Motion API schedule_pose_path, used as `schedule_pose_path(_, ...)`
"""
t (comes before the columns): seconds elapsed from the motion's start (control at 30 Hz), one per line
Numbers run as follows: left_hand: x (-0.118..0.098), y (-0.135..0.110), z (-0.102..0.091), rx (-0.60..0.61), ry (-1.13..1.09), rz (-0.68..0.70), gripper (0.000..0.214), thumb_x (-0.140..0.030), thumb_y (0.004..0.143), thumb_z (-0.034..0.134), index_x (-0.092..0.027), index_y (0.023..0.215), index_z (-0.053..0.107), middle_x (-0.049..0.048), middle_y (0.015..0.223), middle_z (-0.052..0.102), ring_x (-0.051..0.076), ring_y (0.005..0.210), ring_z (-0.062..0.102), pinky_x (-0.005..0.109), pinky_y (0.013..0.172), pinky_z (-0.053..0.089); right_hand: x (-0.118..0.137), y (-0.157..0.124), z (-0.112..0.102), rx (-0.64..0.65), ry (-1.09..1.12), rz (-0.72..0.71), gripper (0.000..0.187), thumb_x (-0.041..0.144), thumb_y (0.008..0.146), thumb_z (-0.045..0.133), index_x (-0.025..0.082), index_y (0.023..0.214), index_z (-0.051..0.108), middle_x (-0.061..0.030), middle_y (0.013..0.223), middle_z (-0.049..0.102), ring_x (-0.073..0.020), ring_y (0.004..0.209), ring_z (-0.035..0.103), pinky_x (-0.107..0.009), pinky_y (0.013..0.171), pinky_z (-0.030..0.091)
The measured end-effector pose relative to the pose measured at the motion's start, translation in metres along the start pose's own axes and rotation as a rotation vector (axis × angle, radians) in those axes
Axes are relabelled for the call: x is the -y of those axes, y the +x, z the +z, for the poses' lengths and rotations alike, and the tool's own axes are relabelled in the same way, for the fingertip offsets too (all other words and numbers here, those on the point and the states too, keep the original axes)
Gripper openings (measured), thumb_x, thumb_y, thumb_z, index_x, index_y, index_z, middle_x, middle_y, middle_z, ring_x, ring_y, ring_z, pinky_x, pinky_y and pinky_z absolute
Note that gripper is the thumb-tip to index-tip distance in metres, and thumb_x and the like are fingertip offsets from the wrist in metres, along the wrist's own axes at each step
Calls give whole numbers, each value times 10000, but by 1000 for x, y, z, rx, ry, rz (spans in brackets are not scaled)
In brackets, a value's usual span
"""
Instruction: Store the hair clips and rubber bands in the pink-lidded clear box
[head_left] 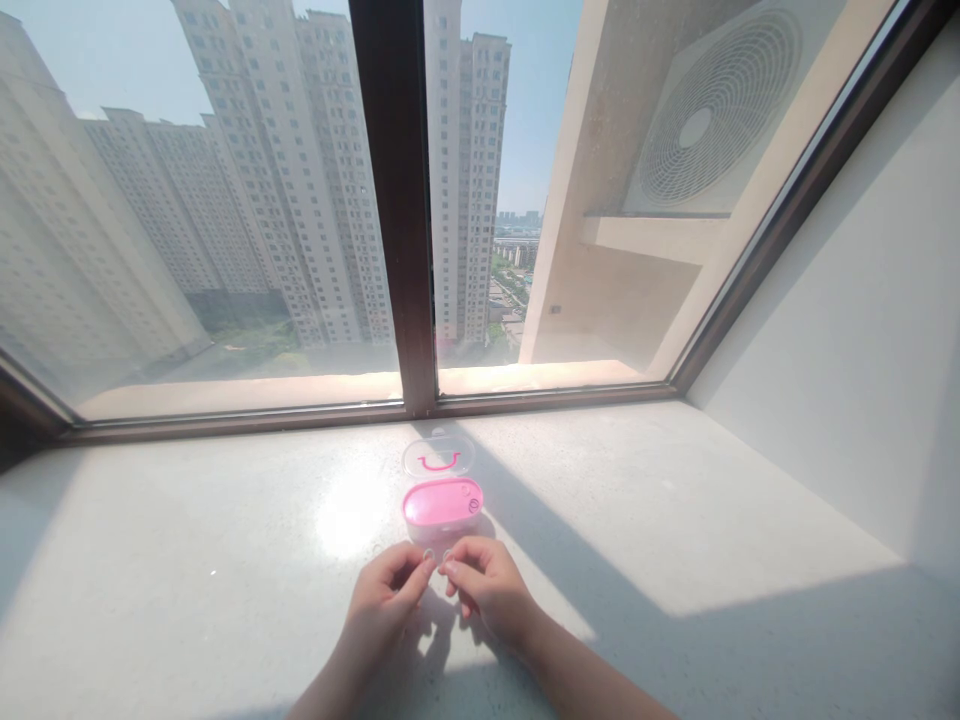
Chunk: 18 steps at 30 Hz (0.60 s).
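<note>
Just in front of the oval box, my left hand (391, 582) pinches a small pale loop (429, 554) between thumb and forefinger. Close beside it, my right hand (486, 582) is closed in a similar pinch on another small pale loop (447, 555). Whether the two loops belong to one piece is too small to tell. The oval box (439, 503) has a pink top tray, with a little round dark mark at its right end. Behind it lies a clear oval lid (412, 458) with a curved pink handle (439, 466).
Everything rests on a pale stone windowsill (225, 620), crossed by bright sun and shadow. A dark window frame (416, 300) rises behind the lid, and a white wall (847, 400) stands on the right. A tiny white speck (213, 573) lies at left.
</note>
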<state>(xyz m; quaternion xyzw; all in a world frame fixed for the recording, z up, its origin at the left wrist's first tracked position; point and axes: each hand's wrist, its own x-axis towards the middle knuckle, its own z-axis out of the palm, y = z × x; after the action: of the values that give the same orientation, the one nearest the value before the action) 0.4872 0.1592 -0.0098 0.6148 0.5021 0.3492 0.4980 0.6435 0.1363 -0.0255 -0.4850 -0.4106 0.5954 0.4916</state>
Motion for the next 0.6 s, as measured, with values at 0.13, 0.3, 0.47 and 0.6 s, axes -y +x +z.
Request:
schedule_pose_path(0.13,-1,0,0,-11,-2,4,324,-439,787,615,-151,639,608,-14,577,512,137,558,492,227,530,384,0,0,0,0,-8,-6,188,311,704,638,141,643,588,-10,573,612,-63,371,429,-196,388,294)
schedule_pose_path(0.3,0,0,0,-13,-13,-2,313,-435,782,621,-154,645,618,-18,563,509,137,541,502,225,511,389,1,-1,0,-2,-6,4,194,320,695,646,143,647,584,-9,573,612,-64,367,428,-197,385,290)
schedule_pose_path(0.47,-1,-1,0,-20,-33,-8,315,-433,783,628,-152,642,619,-13,560,522,137,534,506,224,501,391,0,0,0,0,-4,2,207,329,697,652,141,651,579,-7,574,612,-60,365,429,-194,384,284)
schedule_pose_path(0.6,-5,-3,1,-27,-42,-10,320,-438,774,638,-148,640,619,-4,572,536,140,543,512,225,503,391,-1,1,0,1,0,5,208,333,699,651,141,662,580,-2,572,609,-60,366,427,-192,383,282)
